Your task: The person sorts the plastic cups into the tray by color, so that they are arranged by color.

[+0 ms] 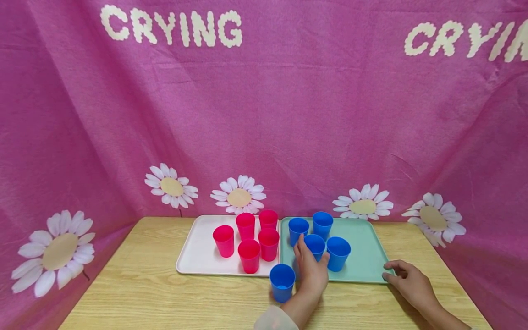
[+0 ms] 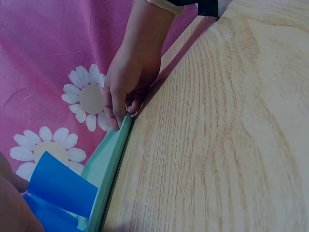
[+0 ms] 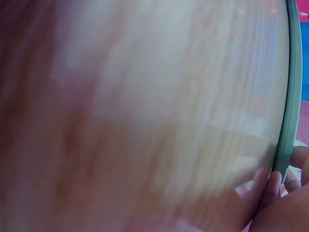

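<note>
My left hand (image 1: 312,273) reaches over the front of the green tray (image 1: 365,256), its fingers on the left side and thumb on the right side of a blue cup (image 1: 315,245). Its far fingertips are partly hidden. Three more blue cups stand upright around it; the right one (image 1: 338,254) is close beside my thumb. Another blue cup (image 1: 282,283) stands on the table, left of my wrist. With thumb and fingers, my right hand (image 1: 412,284) pinches the front right corner of the green tray, also visible in the left wrist view as a hand (image 2: 133,72) at the tray's end.
A white tray (image 1: 198,252) adjoins the green one on the left and carries several upright red cups (image 1: 249,256). Both trays lie on a wooden table (image 1: 165,298). Behind hangs a pink cloth (image 1: 264,128) with daisies and lettering.
</note>
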A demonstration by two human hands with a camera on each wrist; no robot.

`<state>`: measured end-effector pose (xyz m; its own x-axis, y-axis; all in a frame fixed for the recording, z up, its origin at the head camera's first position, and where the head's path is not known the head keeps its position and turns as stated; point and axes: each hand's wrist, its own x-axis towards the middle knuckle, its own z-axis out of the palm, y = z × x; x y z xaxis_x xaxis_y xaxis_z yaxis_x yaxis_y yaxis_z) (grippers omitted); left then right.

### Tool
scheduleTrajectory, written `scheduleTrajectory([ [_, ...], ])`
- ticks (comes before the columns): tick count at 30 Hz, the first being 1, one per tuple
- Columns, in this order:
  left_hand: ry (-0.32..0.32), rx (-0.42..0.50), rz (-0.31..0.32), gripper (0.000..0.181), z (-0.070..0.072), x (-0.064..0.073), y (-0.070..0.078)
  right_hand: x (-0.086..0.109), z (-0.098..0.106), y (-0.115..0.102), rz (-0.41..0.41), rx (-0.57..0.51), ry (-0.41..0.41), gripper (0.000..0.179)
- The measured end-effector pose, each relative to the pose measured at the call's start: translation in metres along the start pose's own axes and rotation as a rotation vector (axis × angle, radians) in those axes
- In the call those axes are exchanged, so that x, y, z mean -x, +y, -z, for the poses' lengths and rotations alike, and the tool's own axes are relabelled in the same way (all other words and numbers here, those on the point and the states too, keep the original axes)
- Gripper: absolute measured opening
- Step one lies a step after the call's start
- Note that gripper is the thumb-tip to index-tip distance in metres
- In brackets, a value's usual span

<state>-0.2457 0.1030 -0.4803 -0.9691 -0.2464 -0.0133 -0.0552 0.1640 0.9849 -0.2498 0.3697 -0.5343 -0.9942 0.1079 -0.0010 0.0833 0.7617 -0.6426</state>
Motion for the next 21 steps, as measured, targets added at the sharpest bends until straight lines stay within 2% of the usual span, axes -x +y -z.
scheduleTrajectory([
  [5, -0.008, 0.004, -0.019, 0.083, 0.004, 0.003, 0.003, 0.0, 0.0, -0.001, 0.0, 0.007, 0.004, 0.033],
  [12, -0.032, -0.024, -0.098, 0.084, 0.016, 0.013, 0.01, 0.001, 0.0, -0.003, -0.003, 0.011, 0.016, 0.032],
  [15, -0.071, -0.017, -0.13, 0.082, 0.026, 0.02, 0.013, 0.002, 0.001, -0.004, -0.001, 0.009, 0.02, 0.032],
  [21, -0.183, -0.012, -0.134, 0.076, 0.049, 0.035, 0.011, 0.001, 0.001, -0.004, -0.003, 0.009, 0.016, 0.032],
])
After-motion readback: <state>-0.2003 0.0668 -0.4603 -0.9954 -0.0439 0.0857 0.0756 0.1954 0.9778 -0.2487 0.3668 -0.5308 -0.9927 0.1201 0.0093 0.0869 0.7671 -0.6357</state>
